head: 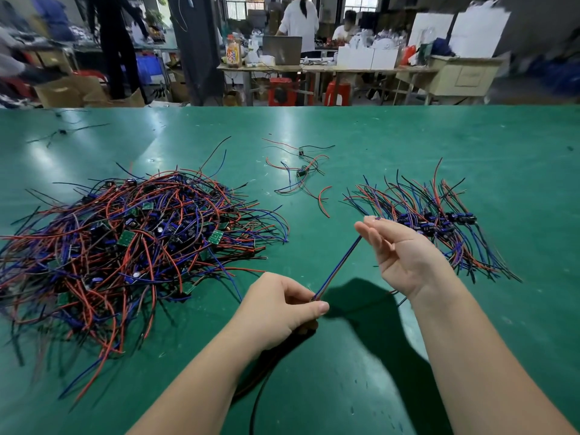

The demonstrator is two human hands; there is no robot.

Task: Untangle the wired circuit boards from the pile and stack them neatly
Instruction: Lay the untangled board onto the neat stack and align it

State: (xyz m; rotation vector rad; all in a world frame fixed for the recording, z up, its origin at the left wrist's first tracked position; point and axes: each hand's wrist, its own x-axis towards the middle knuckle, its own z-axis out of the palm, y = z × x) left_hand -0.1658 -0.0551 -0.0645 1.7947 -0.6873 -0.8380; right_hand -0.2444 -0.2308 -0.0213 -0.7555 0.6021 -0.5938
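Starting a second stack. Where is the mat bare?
Bare mat lies beyond the loose boards, toward the far edge, and right of the neat stack. Near side, right of the right hand, is free. The tangled pile crowds the left.

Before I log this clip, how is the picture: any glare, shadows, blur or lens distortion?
Head view: pale glare streaks cross the green table; the left hand and right hand throw a dark shadow toward the lower right; the wire bundle between them is fairly sharp; the background corners smear and bend.

2 hands (276, 304) (401, 252), 1 pile (131, 240), 1 stk (439, 221)
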